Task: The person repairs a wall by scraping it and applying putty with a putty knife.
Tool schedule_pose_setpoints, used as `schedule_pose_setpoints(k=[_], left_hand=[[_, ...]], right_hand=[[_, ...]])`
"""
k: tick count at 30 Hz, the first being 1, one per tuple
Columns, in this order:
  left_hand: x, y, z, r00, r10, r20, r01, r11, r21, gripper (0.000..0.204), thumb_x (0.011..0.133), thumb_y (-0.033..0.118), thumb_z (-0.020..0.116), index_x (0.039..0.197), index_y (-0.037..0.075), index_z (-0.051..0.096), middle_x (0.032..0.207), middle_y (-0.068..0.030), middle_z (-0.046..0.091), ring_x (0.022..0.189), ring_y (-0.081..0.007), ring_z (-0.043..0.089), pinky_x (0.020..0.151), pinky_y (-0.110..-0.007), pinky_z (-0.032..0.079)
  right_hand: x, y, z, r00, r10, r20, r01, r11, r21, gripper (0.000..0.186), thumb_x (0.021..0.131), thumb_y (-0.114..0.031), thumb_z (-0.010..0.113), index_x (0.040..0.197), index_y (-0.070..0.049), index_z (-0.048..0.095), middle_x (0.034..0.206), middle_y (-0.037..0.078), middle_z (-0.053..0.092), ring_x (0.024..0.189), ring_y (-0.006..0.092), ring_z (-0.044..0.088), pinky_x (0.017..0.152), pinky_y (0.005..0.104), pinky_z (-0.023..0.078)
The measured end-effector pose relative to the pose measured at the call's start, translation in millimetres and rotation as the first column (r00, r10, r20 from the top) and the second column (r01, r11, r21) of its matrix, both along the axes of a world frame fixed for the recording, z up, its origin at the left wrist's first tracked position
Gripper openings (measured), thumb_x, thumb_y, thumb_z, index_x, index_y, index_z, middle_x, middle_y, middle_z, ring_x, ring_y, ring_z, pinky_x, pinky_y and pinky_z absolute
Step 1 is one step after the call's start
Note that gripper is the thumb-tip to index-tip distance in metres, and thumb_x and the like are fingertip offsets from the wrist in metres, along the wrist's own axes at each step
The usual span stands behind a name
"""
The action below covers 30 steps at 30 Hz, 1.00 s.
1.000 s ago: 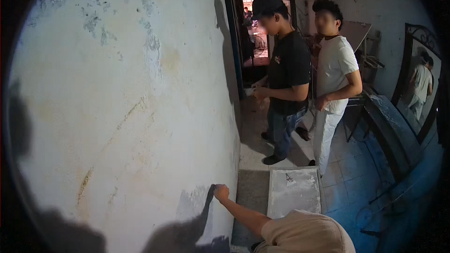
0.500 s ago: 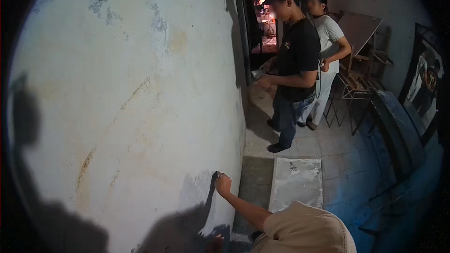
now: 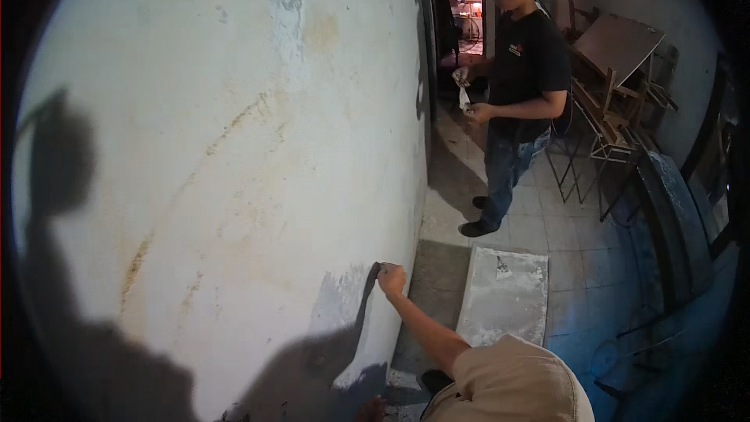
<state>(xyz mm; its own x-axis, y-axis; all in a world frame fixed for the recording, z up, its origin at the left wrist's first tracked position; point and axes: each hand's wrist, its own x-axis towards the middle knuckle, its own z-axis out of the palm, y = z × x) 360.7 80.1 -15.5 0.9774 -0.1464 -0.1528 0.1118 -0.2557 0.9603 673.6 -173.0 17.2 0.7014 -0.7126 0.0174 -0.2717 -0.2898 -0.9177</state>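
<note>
My right hand [image 3: 391, 279] is closed with its fingertips against the white wall [image 3: 234, 211], low at the wall's right side. What it grips is too small and shaded to make out. My bare right forearm reaches up to it from a beige sleeve. Beside the hand is a rough grey patch [image 3: 336, 301] on the wall, partly crossed by the dark shadow of my arm. My left hand [image 3: 373, 409] shows only as a dim bit at the lower edge, close to the wall; its fingers cannot be read.
A person in a black shirt and cap [image 3: 519, 70] stands beyond, holding a small whitish piece [image 3: 465, 98]. A grey-white board [image 3: 504, 297] lies on the tiled floor right of my arm. Stacked wooden furniture [image 3: 617, 86] and a long dark bench [image 3: 676, 203] line the right.
The view has shifted, so my right hand appears higher and further right, still at the grey patch's edge. The person in black has turned toward me; the second person no longer shows.
</note>
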Motion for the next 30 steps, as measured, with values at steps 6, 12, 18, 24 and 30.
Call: schedule_pose_setpoints(k=[6, 12, 18, 24, 30], left_hand=[[14.4, -6.8, 15.6, 0.990, 0.015, -0.140, -0.028, 0.996, -0.089, 0.019, 0.083, 0.006, 0.054, 0.101, 0.001, 0.060, 0.102, -0.0094, 0.061, 0.094, -0.0179, 0.054, 0.081, -0.030, 0.043], [25.7, -37.0, 79.9, 0.993, 0.063, -0.100, -0.031, 0.955, 0.296, 0.020, 0.084, 0.012, 0.057, 0.100, 0.000, 0.061, 0.096, -0.0097, 0.061, 0.089, -0.0163, 0.055, 0.077, -0.030, 0.044], [-2.3, -50.8, 114.9, 0.971, 0.191, -0.142, -0.175, 0.978, 0.116, 0.024, 0.084, 0.017, 0.058, 0.101, -0.001, 0.060, 0.092, -0.0088, 0.062, 0.083, -0.0153, 0.057, 0.074, -0.029, 0.045], [-27.5, -49.1, 105.2, 0.966, 0.207, -0.152, -0.186, 0.973, 0.139, 0.019, 0.085, 0.013, 0.056, 0.099, 0.000, 0.059, 0.092, -0.0096, 0.063, 0.085, -0.0143, 0.057, 0.078, -0.029, 0.044], [-19.9, -43.6, 113.5, 0.959, 0.236, -0.155, -0.203, 0.958, 0.201, 0.022, 0.083, 0.015, 0.059, 0.100, 0.000, 0.059, 0.092, -0.0101, 0.063, 0.087, -0.0143, 0.058, 0.077, -0.029, 0.045]], right_hand=[[-13.9, 8.7, 34.0, 0.999, 0.043, -0.005, -0.043, 0.999, 0.020, 0.022, 0.065, -0.006, 0.053, 0.082, -0.005, 0.066, 0.076, 0.019, 0.062, 0.071, 0.0366, 0.060, 0.067, 0.0420, 0.049], [-2.6, 21.0, 0.9, 0.997, 0.052, 0.055, -0.034, 0.958, -0.286, 0.022, 0.067, -0.005, 0.054, 0.087, -0.002, 0.064, 0.077, 0.018, 0.060, 0.071, 0.0374, 0.059, 0.066, 0.0433, 0.048], [-25.3, -5.0, -24.5, 0.986, -0.141, -0.095, 0.135, 0.989, -0.063, 0.030, 0.068, -0.003, 0.054, 0.096, -0.001, 0.065, 0.080, 0.021, 0.063, 0.076, 0.0358, 0.062, 0.069, 0.0402, 0.048], [-37.6, 1.5, 6.7, 0.992, -0.036, 0.125, 0.009, 0.978, 0.210, 0.026, 0.069, -0.004, 0.058, 0.094, -0.003, 0.066, 0.080, 0.020, 0.064, 0.074, 0.0338, 0.063, 0.070, 0.0375, 0.049], [-29.2, 8.0, 15.5, 0.998, 0.001, 0.059, -0.002, 1.000, 0.021, 0.021, 0.068, -0.005, 0.053, 0.084, -0.005, 0.067, 0.073, 0.020, 0.062, 0.069, 0.0353, 0.061, 0.065, 0.0398, 0.049]])
